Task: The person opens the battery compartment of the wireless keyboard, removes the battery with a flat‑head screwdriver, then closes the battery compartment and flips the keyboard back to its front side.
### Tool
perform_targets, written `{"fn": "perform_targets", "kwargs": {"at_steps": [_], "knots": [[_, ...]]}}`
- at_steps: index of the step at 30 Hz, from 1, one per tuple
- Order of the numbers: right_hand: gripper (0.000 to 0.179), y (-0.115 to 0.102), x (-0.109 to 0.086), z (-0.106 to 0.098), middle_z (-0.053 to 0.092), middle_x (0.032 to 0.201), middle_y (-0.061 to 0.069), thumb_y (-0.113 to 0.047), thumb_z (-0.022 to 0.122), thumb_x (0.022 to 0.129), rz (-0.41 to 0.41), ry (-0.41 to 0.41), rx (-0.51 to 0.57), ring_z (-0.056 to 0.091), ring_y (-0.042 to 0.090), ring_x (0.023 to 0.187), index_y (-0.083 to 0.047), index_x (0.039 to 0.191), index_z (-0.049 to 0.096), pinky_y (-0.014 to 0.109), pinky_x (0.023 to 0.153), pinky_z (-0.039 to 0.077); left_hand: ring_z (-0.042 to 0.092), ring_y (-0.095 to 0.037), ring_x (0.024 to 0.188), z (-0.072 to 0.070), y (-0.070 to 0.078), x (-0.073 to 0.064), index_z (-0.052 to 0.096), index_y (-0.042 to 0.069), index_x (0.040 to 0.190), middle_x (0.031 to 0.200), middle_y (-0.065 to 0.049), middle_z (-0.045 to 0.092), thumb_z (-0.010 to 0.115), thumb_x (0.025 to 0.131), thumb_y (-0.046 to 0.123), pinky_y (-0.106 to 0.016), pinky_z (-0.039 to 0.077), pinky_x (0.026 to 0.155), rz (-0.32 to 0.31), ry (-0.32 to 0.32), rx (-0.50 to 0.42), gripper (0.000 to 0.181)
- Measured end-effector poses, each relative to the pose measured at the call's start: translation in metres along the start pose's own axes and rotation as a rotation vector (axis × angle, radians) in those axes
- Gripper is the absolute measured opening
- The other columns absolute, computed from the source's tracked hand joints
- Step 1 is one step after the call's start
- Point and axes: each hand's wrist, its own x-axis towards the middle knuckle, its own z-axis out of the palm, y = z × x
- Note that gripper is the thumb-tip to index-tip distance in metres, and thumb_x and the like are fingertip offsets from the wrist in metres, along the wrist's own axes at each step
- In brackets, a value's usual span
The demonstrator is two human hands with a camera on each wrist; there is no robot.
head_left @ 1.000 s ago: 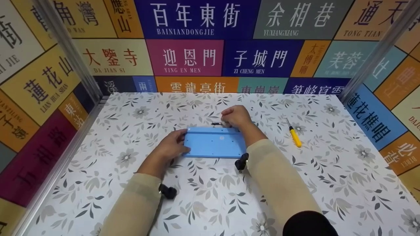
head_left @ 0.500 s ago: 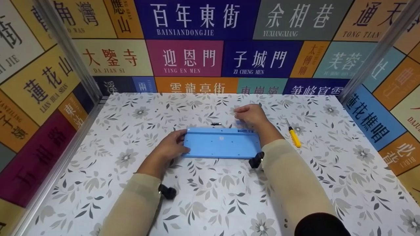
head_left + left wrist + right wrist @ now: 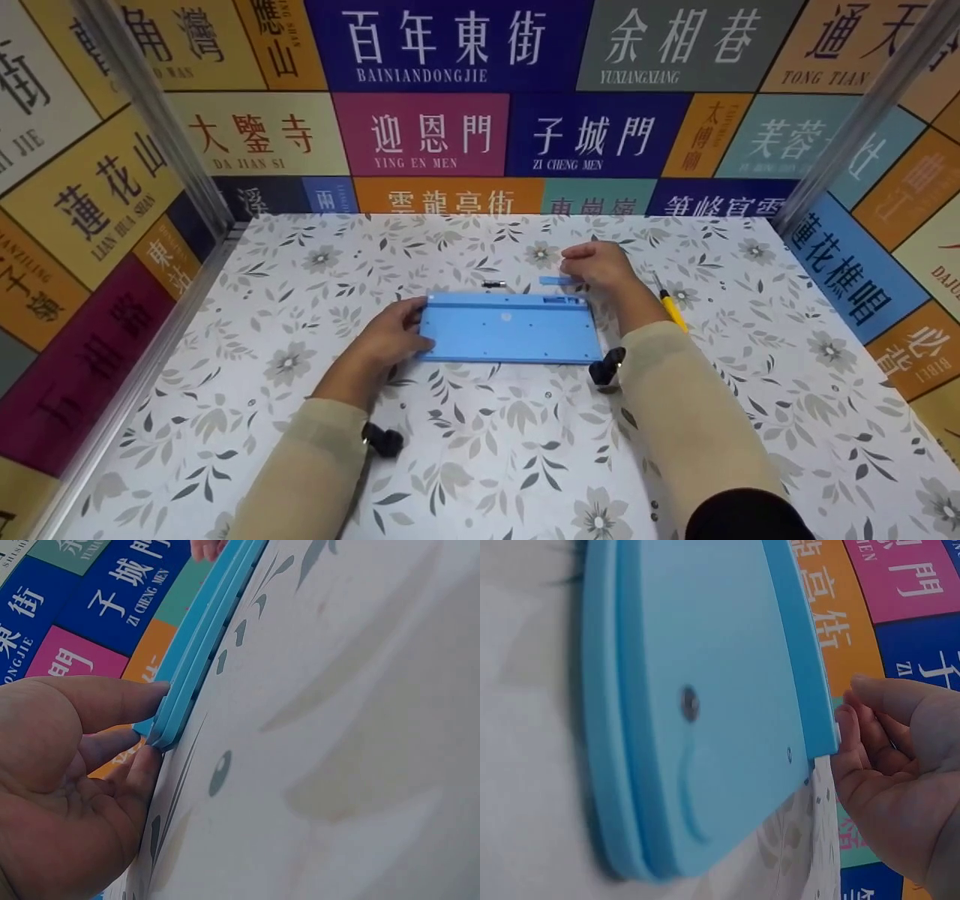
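A light-blue keyboard point(image 3: 465, 330) lies face down on the table, screws dotting its back. Its small battery compartment point(image 3: 562, 300) is uncovered at the far right corner. My left hand point(image 3: 394, 330) grips the left end, thumb on one face and fingers at the other side in the left wrist view. Beyond the far right corner, my right hand point(image 3: 604, 266) hovers with loosely bent fingers, and nothing shows between them in the right wrist view. A blue battery cover point(image 3: 553, 280) lies just below those fingers. A small battery point(image 3: 493, 283) rests behind the keyboard.
A yellow-handled screwdriver point(image 3: 673, 309) lies to the right, partly behind my right forearm. The table point(image 3: 480, 450) has a floral cloth. Printed sign panels point(image 3: 435, 135) stand along the back and both sides.
My right hand has moved right from beside the battery, past the far right corner, exposing the compartment and blue cover. The left hand and keyboard stay put.
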Motion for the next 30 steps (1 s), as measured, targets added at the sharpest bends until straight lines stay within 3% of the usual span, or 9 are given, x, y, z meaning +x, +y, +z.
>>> {"fn": "perform_targets", "kwargs": {"at_steps": [6,13,17,23,30], "knots": [[0.041,0.012,-0.001,-0.007,0.067,0.145,0.009,-0.024,0.070,0.104,0.003,-0.021,0.063,0.064,0.026,0.128,-0.014,0.144,0.066,0.044,0.117,0.052,0.043,-0.029,0.157,0.002,0.000,0.000,0.043,0.023,0.164,0.160,-0.007,0.051,0.079,0.087,-0.003,-0.046,0.031,0.133,-0.008,0.005,0.000,0.090],[0.045,0.028,0.002,-0.007,0.067,0.147,0.014,-0.013,0.073,0.101,-0.019,-0.027,0.195,0.066,0.024,0.131,-0.007,0.145,0.064,0.039,0.115,0.053,0.045,-0.030,0.155,0.001,-0.002,0.001,0.042,0.017,0.165,0.159,-0.012,0.051,0.079,0.086,-0.004,-0.044,0.035,0.131,0.044,0.007,0.020,0.089],[0.047,0.031,0.003,-0.006,0.066,0.148,0.015,-0.011,0.074,0.100,-0.024,-0.035,0.224,0.065,0.025,0.132,-0.005,0.146,0.063,0.040,0.116,0.053,0.044,-0.029,0.156,0.001,-0.001,0.000,0.043,0.019,0.164,0.160,-0.009,0.051,0.080,0.086,-0.002,-0.045,0.033,0.133,0.025,0.012,0.035,0.088],[0.046,0.031,0.005,-0.006,0.068,0.145,0.014,-0.008,0.075,0.099,-0.022,-0.054,0.184,0.066,0.024,0.130,-0.006,0.144,0.065,0.039,0.114,0.055,0.044,-0.029,0.156,0.001,-0.001,0.000,0.044,0.020,0.164,0.161,-0.009,0.051,0.080,0.086,-0.003,-0.044,0.033,0.132,0.014,0.014,0.022,0.089],[0.043,0.028,0.006,-0.005,0.069,0.140,0.012,-0.009,0.076,0.098,-0.046,-0.084,0.036,0.068,0.023,0.122,-0.008,0.140,0.067,0.040,0.110,0.055,0.044,-0.029,0.156,0.001,-0.001,-0.001,0.043,0.022,0.164,0.160,-0.009,0.051,0.080,0.087,0.000,-0.045,0.032,0.133,0.009,0.025,0.044,0.089]]}}
